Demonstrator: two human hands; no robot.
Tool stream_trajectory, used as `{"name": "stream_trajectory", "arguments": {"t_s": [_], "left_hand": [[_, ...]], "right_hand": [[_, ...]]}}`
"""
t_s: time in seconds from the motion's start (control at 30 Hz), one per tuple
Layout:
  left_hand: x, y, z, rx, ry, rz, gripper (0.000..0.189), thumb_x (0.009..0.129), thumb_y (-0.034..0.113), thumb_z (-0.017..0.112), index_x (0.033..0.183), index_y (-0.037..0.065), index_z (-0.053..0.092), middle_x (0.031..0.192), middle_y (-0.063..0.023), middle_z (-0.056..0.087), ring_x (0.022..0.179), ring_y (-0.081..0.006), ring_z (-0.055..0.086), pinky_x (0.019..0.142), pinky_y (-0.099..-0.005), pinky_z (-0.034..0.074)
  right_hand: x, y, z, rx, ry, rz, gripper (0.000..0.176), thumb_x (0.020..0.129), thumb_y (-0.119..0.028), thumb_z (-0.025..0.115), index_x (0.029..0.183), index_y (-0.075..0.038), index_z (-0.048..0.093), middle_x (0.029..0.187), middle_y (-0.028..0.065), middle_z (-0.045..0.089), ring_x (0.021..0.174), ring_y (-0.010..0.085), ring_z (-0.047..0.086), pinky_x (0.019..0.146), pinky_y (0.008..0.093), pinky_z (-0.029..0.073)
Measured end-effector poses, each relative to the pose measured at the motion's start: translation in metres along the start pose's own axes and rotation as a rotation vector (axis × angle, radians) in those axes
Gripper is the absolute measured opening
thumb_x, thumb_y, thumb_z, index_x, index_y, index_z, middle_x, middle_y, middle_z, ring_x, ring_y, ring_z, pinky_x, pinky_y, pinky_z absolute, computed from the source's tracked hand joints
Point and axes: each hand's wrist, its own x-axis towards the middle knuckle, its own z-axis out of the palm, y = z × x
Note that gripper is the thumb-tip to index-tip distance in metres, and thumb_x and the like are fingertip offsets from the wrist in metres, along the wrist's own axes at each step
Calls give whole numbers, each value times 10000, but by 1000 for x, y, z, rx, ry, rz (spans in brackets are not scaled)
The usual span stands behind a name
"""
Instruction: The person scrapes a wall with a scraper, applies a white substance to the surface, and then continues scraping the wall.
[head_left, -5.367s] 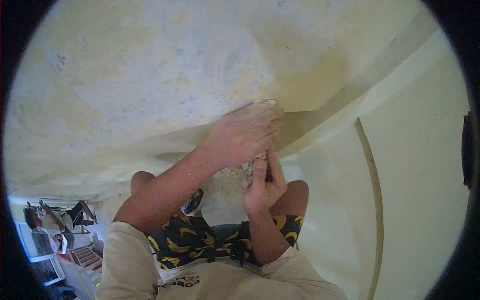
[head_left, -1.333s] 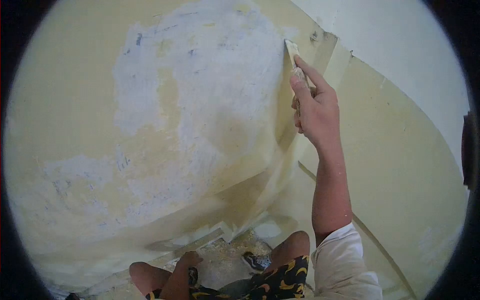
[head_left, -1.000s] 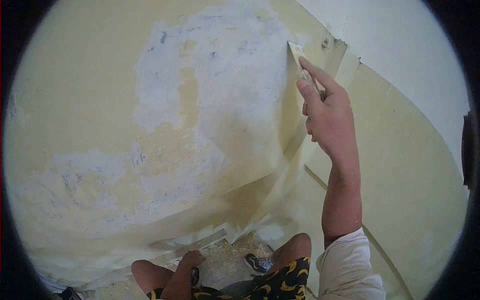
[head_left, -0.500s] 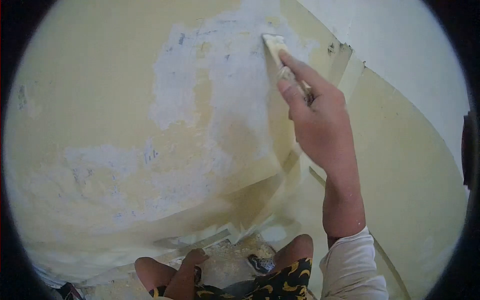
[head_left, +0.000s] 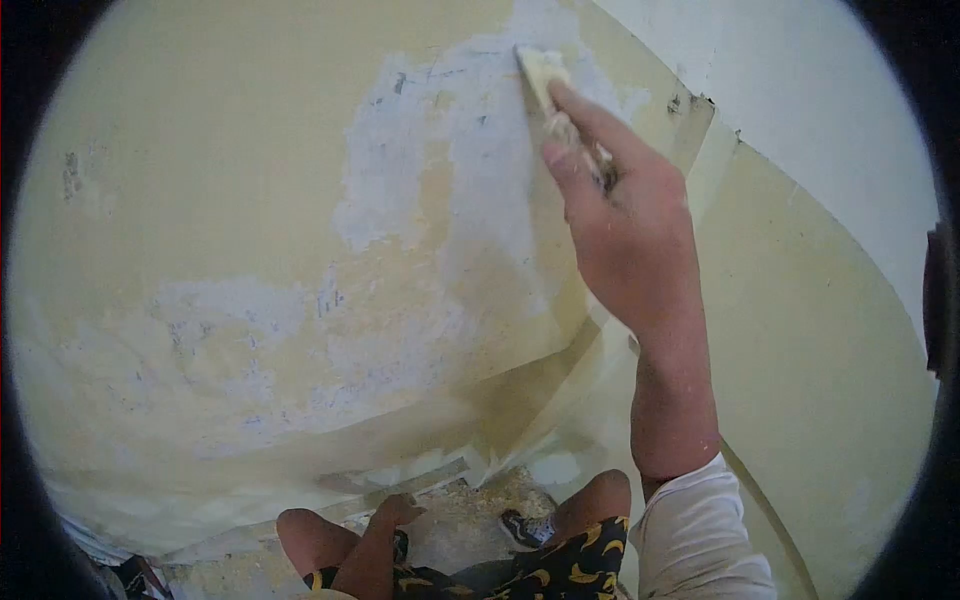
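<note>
Here's the right hand (head_left: 630, 220), fingers wrapped around the scraper (head_left: 545, 78), forefinger stretched along it! The blade points up beyond the fingertips, its edge at the patchy wall (head_left: 230, 170). Far below, the left hand (head_left: 400, 510) hangs by a knee (head_left: 312, 536), its openness unclear, a shoe (head_left: 526, 528) to its right.
</note>
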Motion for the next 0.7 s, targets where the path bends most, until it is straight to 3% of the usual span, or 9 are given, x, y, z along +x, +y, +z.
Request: {"name": "stream_trajectory", "arguments": {"t_s": [0.1,0.17,0.5,0.7], "left_hand": [[10,-11,12,182,66,118,571,777,527,579,1092,52,610,1181,-169,569,1104,-329,531,936,-421,415],[-8,6,-11,64,38,18,587,783,537,562,1112,53,606,1192,-177,562,1112,-334,525,955,-415,405],[-9,13,-16,68,23,1,601,790,538,555,1147,56,587,1189,-192,558,1117,-337,520,956,-426,404],[16,-13,10,132,128,198,616,788,551,551,1149,52,581,1193,-190,556,1114,-348,521,960,-436,401]], "right_hand": [[-19,0,3,-147,-88,-16,354,866,-122,560,1209,-34,548,1092,216,615,1038,266,599,878,317,445],[-21,-1,4,-157,-65,31,347,870,-133,556,1204,-38,554,1081,215,620,1004,251,613,860,316,454],[-11,-6,4,-170,-39,82,350,870,-136,559,1209,-52,557,1074,214,623,971,249,626,851,322,458],[-1,-7,3,-175,54,14,350,865,-150,574,1202,-57,565,1068,209,627,962,249,629,849,323,460]]}}
